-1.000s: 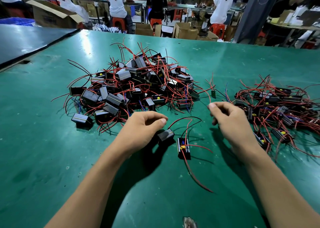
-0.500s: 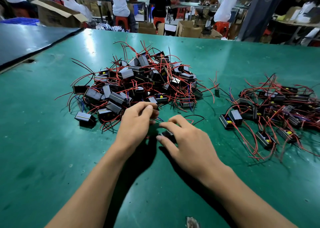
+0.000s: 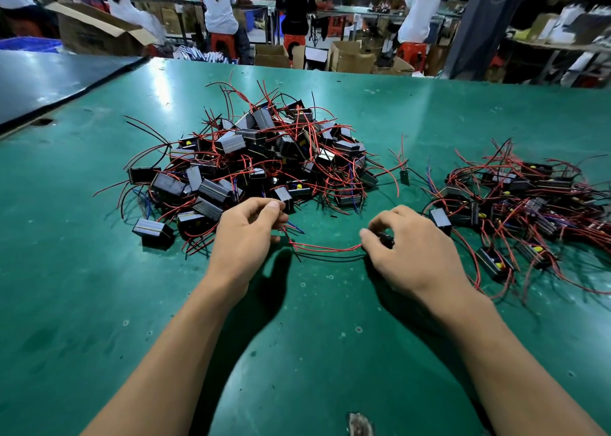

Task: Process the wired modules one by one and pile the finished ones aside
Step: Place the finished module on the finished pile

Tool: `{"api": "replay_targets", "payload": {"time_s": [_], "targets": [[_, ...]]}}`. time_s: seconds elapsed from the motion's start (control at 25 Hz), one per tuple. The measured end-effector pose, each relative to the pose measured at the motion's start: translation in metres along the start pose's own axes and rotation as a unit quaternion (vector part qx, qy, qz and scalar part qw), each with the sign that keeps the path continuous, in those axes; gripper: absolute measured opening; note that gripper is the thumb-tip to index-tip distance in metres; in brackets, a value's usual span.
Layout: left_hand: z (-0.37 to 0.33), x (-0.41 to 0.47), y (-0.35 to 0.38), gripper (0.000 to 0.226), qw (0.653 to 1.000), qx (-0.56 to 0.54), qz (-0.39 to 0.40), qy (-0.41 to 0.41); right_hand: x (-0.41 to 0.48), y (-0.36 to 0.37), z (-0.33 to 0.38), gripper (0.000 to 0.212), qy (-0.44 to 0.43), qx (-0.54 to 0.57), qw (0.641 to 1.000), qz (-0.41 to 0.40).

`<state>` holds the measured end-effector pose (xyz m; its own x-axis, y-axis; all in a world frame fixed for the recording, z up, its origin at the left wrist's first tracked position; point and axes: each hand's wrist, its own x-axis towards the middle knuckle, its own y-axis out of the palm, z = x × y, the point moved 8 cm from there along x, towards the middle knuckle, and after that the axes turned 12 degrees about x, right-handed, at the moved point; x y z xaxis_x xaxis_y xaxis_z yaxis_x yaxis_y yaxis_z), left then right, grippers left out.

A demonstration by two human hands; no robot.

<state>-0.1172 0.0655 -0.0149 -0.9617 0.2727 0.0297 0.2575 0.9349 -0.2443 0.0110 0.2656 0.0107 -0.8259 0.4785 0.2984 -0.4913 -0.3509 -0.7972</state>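
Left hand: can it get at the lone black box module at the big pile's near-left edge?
Probably, once freed. That black box module sits uncovered with bare green table on its near side. But the left hand pinches red wires running to the small black module in the right hand.

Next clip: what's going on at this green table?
A person is working through wired modules by hand. The right hand grips one small black module, and the left hand pinches the far ends of its wires, which are stretched between the hands just above the table. A big heap lies ahead, and a smaller pile, probably the finished ones, lies to the right.
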Motion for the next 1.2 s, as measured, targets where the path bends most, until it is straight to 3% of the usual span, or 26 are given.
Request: {"api": "replay_targets", "payload": {"time_s": [0.12,0.32,0.56,0.84,1.04,1.2], "targets": [[0.002,0.0,0.004,0.019,1.0,0.015,0.013,-0.001,-0.003,0.003,-0.002,0.036,0.019,-0.03,0.999,0.027],[0.005,0.001,0.005,0.019,0.999,0.028,0.017,0.003,-0.01,0.01,0.003,0.028,0.051,-0.109,0.992,0.038],[0.002,0.001,0.0,0.021,0.999,0.038,-0.007,0.018,-0.011,-0.006,-0.019,0.03,0.132,-0.098,0.985,0.06],[0.0,-0.003,-0.005,0.021,0.999,0.035,-0.017,0.013,-0.004,-0.01,-0.022,0.033,0.111,-0.051,0.993,-0.005],[0.0,-0.004,-0.005,0.02,0.999,0.037,-0.015,0.012,0.007,-0.04,-0.02,0.033,0.017,0.015,0.988,-0.15],[0.0,-0.004,-0.004,0.019,0.999,0.038,-0.013,0.012,0.021,-0.041,-0.046,0.043,0.032,0.037,0.991,-0.127]]}}
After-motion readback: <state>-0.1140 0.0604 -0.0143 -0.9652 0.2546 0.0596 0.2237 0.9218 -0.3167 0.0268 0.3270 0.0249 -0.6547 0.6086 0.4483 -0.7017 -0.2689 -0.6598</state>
